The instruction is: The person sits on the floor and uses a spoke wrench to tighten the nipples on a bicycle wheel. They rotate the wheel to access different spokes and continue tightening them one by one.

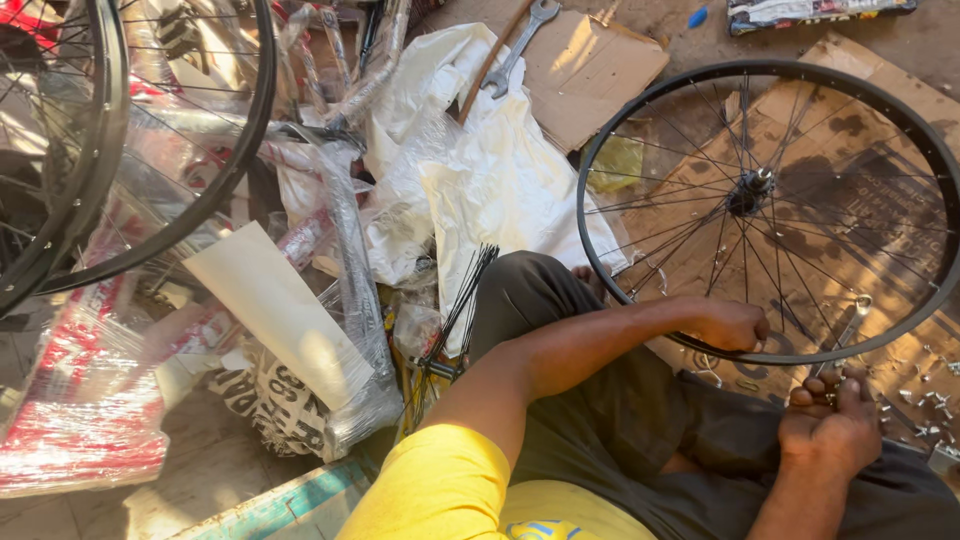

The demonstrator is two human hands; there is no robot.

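3 wheels (770, 210), 1 wrench (520, 45)

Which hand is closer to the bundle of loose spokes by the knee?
Left. The left hand grips the wheel rim, nearer the spoke bundle; the right hand is farther off.

black wheel rim (640, 120) with thin dark spokes (800, 220), brown stained cardboard (850, 120) under it, white plastic sheeting (500, 180), yellow shirt (450, 490)

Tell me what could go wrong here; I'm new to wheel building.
The small nuts lie loose on the cardboard and could easily scatter or get lost. The left hand alone steadies the rim, so the wheel might tip. The bundle of spokes beside the knee could get kicked.
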